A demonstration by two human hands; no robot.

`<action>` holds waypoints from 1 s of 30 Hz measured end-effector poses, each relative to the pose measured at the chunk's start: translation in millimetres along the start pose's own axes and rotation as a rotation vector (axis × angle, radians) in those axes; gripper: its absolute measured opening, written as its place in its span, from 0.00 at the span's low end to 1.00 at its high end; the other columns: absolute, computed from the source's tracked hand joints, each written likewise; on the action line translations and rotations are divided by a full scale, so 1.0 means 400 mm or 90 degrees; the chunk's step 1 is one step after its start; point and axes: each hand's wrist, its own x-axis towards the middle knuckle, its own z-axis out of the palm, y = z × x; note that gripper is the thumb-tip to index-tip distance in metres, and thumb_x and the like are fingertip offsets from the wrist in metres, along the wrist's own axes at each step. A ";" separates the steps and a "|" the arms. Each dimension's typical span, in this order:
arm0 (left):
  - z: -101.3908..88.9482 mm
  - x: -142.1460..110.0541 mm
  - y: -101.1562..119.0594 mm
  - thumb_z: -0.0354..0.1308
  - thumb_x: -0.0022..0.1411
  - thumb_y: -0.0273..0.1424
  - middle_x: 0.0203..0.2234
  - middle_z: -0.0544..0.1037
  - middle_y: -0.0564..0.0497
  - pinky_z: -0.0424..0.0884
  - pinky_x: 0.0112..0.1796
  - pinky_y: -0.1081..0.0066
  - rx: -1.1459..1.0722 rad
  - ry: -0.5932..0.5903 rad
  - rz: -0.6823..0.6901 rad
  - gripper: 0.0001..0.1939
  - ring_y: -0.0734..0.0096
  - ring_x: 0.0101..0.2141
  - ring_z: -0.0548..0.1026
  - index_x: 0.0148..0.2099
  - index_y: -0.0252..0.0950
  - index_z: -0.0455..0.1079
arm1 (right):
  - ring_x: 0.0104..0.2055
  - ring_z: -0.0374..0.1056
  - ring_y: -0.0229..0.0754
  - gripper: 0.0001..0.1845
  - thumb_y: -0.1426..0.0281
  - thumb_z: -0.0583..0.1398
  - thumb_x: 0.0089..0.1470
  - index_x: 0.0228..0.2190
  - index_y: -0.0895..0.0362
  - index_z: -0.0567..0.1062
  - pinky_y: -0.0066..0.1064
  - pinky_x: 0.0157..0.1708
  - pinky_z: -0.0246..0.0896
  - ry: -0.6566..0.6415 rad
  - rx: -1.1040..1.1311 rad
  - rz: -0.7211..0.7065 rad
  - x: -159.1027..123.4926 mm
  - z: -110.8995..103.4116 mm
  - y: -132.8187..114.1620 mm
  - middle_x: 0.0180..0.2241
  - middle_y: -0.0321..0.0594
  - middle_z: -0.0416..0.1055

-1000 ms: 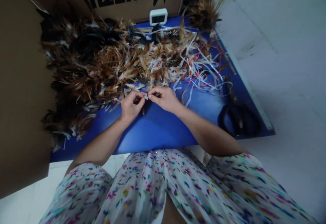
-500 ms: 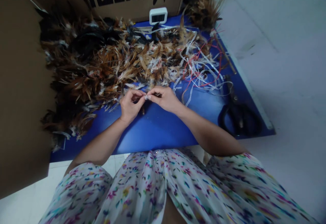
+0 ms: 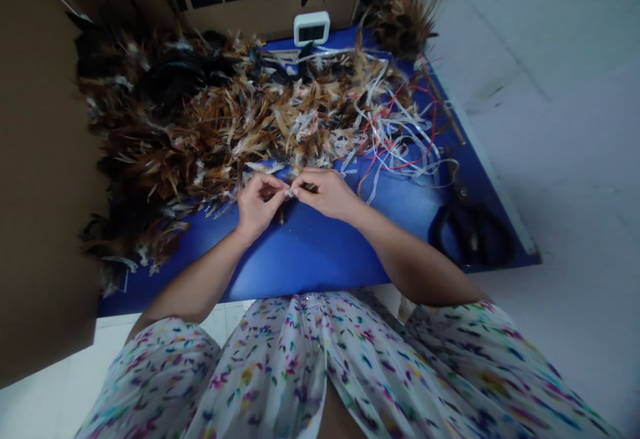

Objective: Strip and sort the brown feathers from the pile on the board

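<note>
My left hand point(image 3: 257, 204) and my right hand point(image 3: 324, 192) meet over the front of the blue tabletop point(image 3: 310, 252). Thumb and forefinger of each are pinched on a tiny whitish piece point(image 3: 289, 192) between them. It looks like the pale, fluffy base of a feather, though most of it is hidden by the fingertips. Just beyond my hands spreads a pile of brown, tan and black feathers point(image 3: 215, 119). To the right of the pile lies a tangle of white and red strings point(image 3: 395, 132), some strands reaching near my right hand.
Black-handled scissors point(image 3: 470, 232) lie at the table's right front corner. A small white device with a dark display point(image 3: 311, 28) stands against a cardboard box point(image 3: 270, 6) at the back. Another cardboard panel point(image 3: 45, 179) rises on the left. A feather bunch point(image 3: 403, 16) sits at the back right.
My right hand has shifted very slightly, and less of the whitish piece shows between the fingertips. Both hands keep their pinch; the feathers and strings lie as before.
</note>
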 end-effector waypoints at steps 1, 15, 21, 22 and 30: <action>0.001 0.001 0.001 0.70 0.57 0.34 0.29 0.81 0.55 0.79 0.30 0.76 -0.004 -0.001 -0.006 0.13 0.76 0.28 0.81 0.36 0.37 0.68 | 0.30 0.65 0.35 0.06 0.73 0.60 0.54 0.27 0.57 0.76 0.30 0.35 0.58 0.002 -0.003 0.002 0.000 0.001 0.000 0.30 0.36 0.74; 0.002 0.000 0.007 0.70 0.56 0.39 0.29 0.80 0.54 0.80 0.31 0.73 -0.014 0.004 -0.051 0.17 0.75 0.28 0.81 0.36 0.38 0.66 | 0.29 0.64 0.36 0.07 0.67 0.60 0.52 0.26 0.56 0.73 0.31 0.34 0.59 0.008 0.028 0.059 0.001 0.009 0.000 0.28 0.36 0.73; 0.003 0.001 0.007 0.70 0.57 0.37 0.29 0.80 0.55 0.80 0.31 0.73 -0.026 0.015 -0.038 0.16 0.75 0.28 0.81 0.36 0.38 0.66 | 0.28 0.63 0.35 0.08 0.66 0.60 0.51 0.25 0.57 0.73 0.31 0.33 0.58 0.010 0.075 0.081 0.000 0.008 -0.005 0.25 0.34 0.71; 0.004 0.001 0.007 0.70 0.57 0.36 0.29 0.80 0.55 0.80 0.30 0.73 -0.032 0.017 -0.035 0.15 0.75 0.28 0.81 0.36 0.38 0.66 | 0.28 0.63 0.35 0.08 0.66 0.60 0.51 0.25 0.57 0.72 0.31 0.33 0.58 0.009 0.081 0.084 0.000 0.007 -0.007 0.25 0.34 0.70; 0.006 0.003 0.013 0.70 0.57 0.35 0.29 0.80 0.55 0.80 0.30 0.73 -0.050 0.019 -0.041 0.15 0.75 0.26 0.80 0.35 0.38 0.65 | 0.28 0.62 0.36 0.08 0.65 0.59 0.48 0.25 0.57 0.73 0.30 0.30 0.57 -0.002 0.126 0.128 0.004 0.003 -0.005 0.23 0.34 0.69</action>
